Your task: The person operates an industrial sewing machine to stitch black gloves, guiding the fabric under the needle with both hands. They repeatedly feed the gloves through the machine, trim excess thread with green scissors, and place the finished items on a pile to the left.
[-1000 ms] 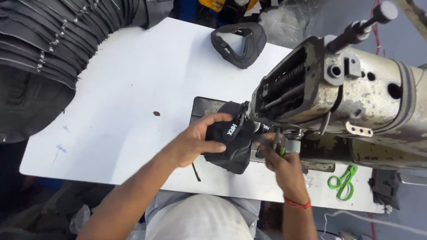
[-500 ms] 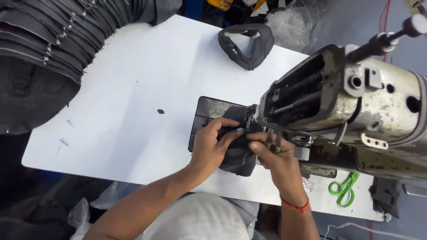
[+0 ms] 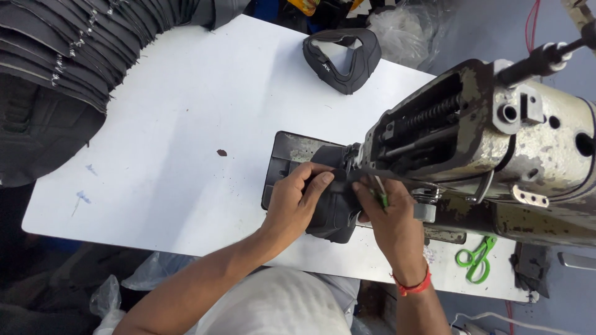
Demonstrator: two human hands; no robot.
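Black padded fabric piece (image 3: pixel 335 208) now sits bunched under the head of the worn grey sewing machine (image 3: pixel 496 142), pulled in closer than a second ago. Left hand (image 3: pixel 297 201) pinches its upper edge; right hand (image 3: pixel 388 217) grips its right side, a small green tool between the fingers. No packages or signs show on the white counter (image 3: pixel 174 124).

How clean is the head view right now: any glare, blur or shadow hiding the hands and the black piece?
Head view: lighting is even and sharp; the white table is bright but not blown out. Left hand and right hand are crisp. The black fabric piece shows little detail, and the sewing machine hides the needle area.
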